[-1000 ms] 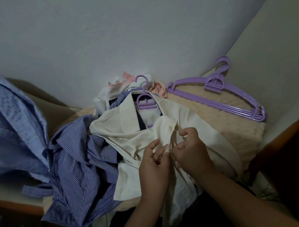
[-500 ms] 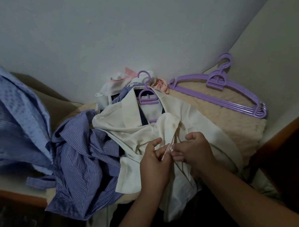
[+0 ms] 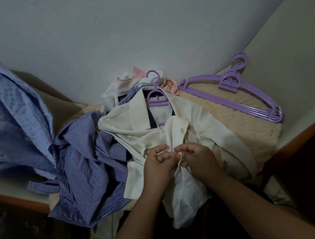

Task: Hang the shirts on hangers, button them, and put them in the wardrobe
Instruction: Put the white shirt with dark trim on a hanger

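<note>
A cream shirt lies front-up on a beige cushion, with a purple hanger inside its collar. My left hand and my right hand meet at the shirt's front placket, below the collar. Both pinch the placket edges between fingers and thumb, the knuckles almost touching. Whatever button lies between the fingers is hidden. A blue striped shirt lies crumpled to the left of the cream one.
Several spare purple hangers lie stacked on the beige cushion at the right. A light blue patterned shirt drapes over the armrest at far left. Small white and pink clothes sit against the grey wall.
Both hands stay on the cream shirt's placket and have shifted slightly up and closer together. The shirts and hangers have not moved.
</note>
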Available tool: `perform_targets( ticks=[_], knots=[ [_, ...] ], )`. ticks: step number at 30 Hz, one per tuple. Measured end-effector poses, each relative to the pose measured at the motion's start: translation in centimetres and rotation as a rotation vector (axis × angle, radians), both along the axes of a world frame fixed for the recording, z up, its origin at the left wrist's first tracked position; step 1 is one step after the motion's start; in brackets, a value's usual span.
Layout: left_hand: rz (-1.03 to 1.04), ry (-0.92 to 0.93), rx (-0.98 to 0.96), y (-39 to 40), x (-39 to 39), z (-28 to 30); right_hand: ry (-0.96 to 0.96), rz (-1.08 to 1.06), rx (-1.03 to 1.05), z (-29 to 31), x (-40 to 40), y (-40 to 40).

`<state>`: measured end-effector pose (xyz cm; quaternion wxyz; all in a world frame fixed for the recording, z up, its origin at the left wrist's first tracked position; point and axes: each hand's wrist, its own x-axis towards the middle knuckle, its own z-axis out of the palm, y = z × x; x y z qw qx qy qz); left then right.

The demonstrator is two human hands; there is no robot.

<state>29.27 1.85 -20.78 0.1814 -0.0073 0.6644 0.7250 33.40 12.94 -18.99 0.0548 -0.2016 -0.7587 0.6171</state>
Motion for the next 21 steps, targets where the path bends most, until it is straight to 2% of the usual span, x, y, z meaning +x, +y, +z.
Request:
perform_targets(
  ticks=[8, 15, 21],
  knots=[
    [-0.021, 0.010, -0.012, 0.3, -0.2, -0.5, -0.064, -0.069, -0.079, -0.4, -0.5, 0.0],
    [0.024, 0.095, -0.111, -0.1, -0.4, -1.2, -0.114, -0.221, -0.389, -0.4, -1.1, -0.2],
    [0.008, 0.067, -0.069, -0.3, -0.3, -1.8, -0.122, -0.296, -0.594, -1.3, -1.7, -0.3]
  ],
)
